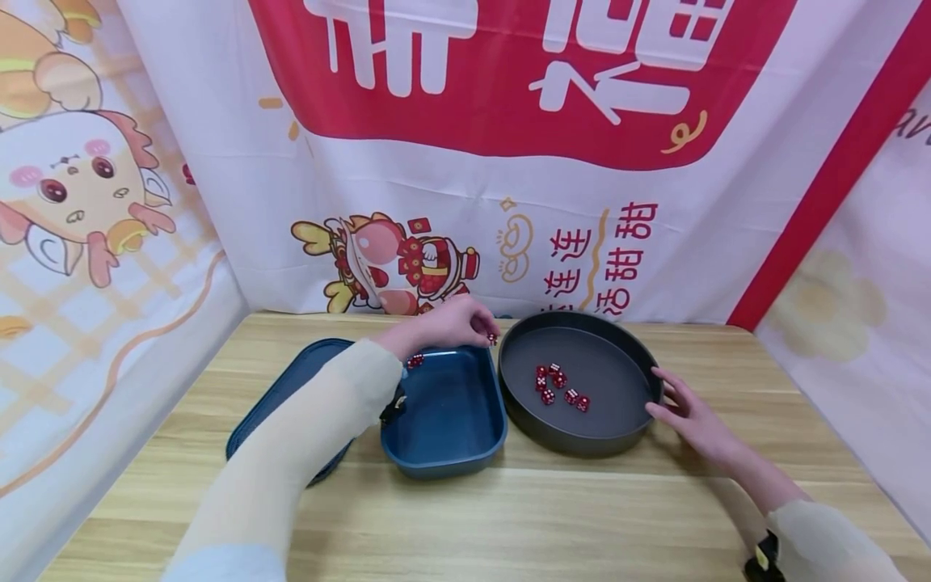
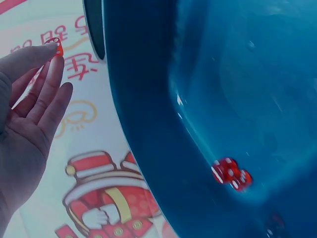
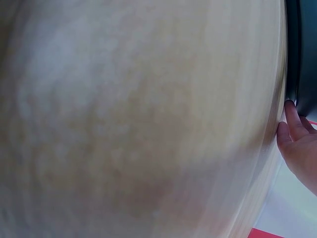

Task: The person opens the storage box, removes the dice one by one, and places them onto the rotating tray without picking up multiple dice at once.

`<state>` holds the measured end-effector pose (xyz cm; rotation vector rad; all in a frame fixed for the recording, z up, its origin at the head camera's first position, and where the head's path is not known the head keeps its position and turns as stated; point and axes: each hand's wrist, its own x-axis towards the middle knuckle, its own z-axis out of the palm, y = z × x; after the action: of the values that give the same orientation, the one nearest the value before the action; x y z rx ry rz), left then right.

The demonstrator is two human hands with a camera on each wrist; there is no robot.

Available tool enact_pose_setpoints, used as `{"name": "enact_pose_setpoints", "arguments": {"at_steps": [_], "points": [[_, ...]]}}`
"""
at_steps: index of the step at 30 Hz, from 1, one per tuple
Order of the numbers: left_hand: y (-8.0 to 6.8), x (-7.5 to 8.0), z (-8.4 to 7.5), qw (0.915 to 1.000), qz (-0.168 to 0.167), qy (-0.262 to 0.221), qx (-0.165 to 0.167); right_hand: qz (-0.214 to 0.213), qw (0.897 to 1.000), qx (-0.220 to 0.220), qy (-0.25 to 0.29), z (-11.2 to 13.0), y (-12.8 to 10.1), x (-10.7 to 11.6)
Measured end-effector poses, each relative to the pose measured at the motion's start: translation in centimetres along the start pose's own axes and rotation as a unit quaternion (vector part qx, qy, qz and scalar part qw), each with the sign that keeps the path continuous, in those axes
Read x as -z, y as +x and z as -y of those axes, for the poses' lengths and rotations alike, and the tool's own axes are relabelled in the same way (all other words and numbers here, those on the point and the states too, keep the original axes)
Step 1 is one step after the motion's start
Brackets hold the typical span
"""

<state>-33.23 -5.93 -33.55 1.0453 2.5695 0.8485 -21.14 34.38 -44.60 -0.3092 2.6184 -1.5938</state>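
My left hand pinches a red die between thumb and fingertips, above the back right rim of the blue rectangular container. The left wrist view shows the pinched die too. Red dice lie in that container's back left corner, partly hidden behind my left arm in the head view. Several red dice with white pips are in the round dark grey pan. My right hand touches the pan's right outer side with fairly straight fingers.
A flat dark blue lid lies left of the blue container, partly under my left forearm. Pan and container stand side by side on the wooden table. Printed cloth hangs behind and at both sides.
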Motion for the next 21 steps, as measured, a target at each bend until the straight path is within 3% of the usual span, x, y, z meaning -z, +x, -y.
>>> {"name": "enact_pose_setpoints", "arguments": {"at_steps": [10, 21], "points": [[3.4, -1.2, -1.5, 0.9999, -0.006, -0.002, 0.011, 0.0, 1.0, -0.003, -0.004, 0.0, 0.0, 0.0], [5.8, -3.1, -1.8, 0.9992, -0.008, 0.008, 0.038, -0.004, 1.0, -0.003, -0.007, -0.2, 0.0, 0.1]]}}
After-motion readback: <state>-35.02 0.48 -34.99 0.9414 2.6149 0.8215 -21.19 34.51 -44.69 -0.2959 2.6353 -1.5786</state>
